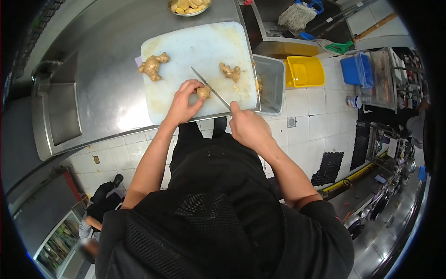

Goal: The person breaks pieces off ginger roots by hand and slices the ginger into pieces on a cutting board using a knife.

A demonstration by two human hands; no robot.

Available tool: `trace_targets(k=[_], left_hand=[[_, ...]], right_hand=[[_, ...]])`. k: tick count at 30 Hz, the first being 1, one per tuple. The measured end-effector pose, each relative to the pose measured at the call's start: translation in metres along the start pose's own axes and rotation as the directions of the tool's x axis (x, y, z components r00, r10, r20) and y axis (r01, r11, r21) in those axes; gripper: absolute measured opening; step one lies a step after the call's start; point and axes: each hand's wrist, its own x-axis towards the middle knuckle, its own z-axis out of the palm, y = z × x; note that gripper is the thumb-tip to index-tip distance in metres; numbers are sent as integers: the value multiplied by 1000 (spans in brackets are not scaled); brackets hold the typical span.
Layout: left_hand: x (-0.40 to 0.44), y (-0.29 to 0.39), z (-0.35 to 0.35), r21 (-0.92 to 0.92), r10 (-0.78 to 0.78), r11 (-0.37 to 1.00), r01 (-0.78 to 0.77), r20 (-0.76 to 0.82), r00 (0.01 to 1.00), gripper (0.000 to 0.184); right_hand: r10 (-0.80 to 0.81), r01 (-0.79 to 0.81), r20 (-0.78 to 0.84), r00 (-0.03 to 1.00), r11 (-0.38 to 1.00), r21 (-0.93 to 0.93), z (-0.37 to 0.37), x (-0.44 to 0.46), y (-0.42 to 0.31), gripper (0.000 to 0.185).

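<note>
On the white cutting board [186,42], my left hand [182,103] is closed on a small piece of ginger [203,92], its fingers at the left side of the piece. My right hand [248,124] grips the handle of a knife [211,88] at the board's front right edge. The blade points up and left across the board, just right of the held piece. A larger ginger root [153,67] lies at the board's left edge. Another ginger root [230,71] sits right of the blade, with a small scrap [235,88] below it.
A bowl of peeled pieces [189,7] stands behind the board on the steel counter [107,56], which has a sink [65,107] at left. A grey bin [273,88] and a yellow tub [305,72] are at right. Other people are at lower left and far right.
</note>
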Motion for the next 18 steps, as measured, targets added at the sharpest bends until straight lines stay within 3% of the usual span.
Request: trace_targets(k=[5, 11, 13, 18], left_hand=[[2, 0, -6, 177, 120, 975, -132, 80, 990, 33], [2, -2, -8, 161, 88, 981, -105, 110, 990, 33], [2, -2, -7, 169, 98, 979, -114, 105, 990, 33], [0, -2, -2, 172, 100, 979, -112, 76, 992, 34]], right_hand=[[-24, 24, 48, 999, 1000, 3, -7, -13, 2, 23], [31, -25, 113, 993, 999, -48, 2, 2, 0, 27], [-3, 2, -37, 999, 1000, -18, 33, 35, 4, 28], [2, 2, -75, 997, 999, 50, 40, 61, 3, 27]])
